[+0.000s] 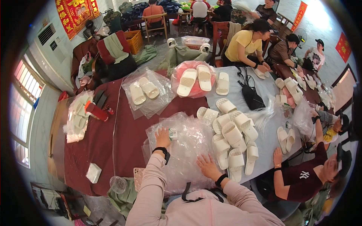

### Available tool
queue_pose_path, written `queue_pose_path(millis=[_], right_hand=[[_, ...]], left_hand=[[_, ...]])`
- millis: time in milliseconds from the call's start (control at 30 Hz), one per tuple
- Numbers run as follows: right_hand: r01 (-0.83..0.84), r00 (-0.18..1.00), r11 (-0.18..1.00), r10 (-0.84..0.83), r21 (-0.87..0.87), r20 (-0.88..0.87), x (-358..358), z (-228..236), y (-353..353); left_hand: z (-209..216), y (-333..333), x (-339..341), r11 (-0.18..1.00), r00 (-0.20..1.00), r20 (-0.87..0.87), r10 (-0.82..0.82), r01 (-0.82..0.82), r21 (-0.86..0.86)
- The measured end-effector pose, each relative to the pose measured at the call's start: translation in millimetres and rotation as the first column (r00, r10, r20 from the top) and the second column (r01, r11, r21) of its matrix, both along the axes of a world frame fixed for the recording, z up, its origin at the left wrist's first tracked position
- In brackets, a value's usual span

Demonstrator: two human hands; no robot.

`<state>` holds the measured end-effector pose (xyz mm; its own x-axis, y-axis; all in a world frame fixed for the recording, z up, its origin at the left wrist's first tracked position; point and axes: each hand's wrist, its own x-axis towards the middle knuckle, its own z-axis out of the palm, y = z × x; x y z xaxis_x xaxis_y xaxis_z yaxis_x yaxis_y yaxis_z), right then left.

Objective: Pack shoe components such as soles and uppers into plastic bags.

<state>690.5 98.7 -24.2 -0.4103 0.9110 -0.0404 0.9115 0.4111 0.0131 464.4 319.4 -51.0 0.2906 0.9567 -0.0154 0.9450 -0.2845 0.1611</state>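
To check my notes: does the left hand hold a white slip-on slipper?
No, the left hand lies with fingers spread on crinkled, transparent plastic bags.

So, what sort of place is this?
Probably a small footwear workshop: a pile of white slippers on the cloth-covered table, clear plastic bags under the left hand and right hand, other people around.

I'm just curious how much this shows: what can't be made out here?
All in the head view:
Palms of the left hand and right hand: face down on bags.
Lower slippers: partly covered by those on top.
Bags' near edge: partly blocked by the wearer's jacket.
Label: print too small.
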Motion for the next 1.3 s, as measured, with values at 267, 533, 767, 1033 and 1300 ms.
queue_pose_path(millis=[267,533,767,1033,1300], right_hand=[[0.073,0.995,0.995,-0.077,-0.068,-0.060,9.2,-13.1,8.7],[0.153,0.985,0.986,-0.157,-0.061,-0.068,-7.5,-7.1,13.4],[0.241,0.970,0.970,-0.241,-0.022,-0.008,-18.7,-9.4,13.6],[0.272,0.955,0.954,-0.284,-0.124,-0.090,-20.8,-9.4,27.7],[0.733,0.209,0.603,-0.641,-0.315,-0.739,82.6,80.3,-20.1]], left_hand=[[39.4,-2.2,-16.4,0.956,0.956,0.006,0.292,-0.292,0.032],[30.7,-31.2,-156.2,0.761,0.759,-0.061,0.648,-0.648,0.029],[53.8,-43.2,-91.5,0.928,0.929,0.270,0.253,-0.312,0.203],[51.4,-98.8,41.7,0.910,0.971,0.018,-0.238,0.229,-0.346],[30.8,-97.7,61.0,0.884,0.969,-0.014,-0.246,0.219,-0.414]])
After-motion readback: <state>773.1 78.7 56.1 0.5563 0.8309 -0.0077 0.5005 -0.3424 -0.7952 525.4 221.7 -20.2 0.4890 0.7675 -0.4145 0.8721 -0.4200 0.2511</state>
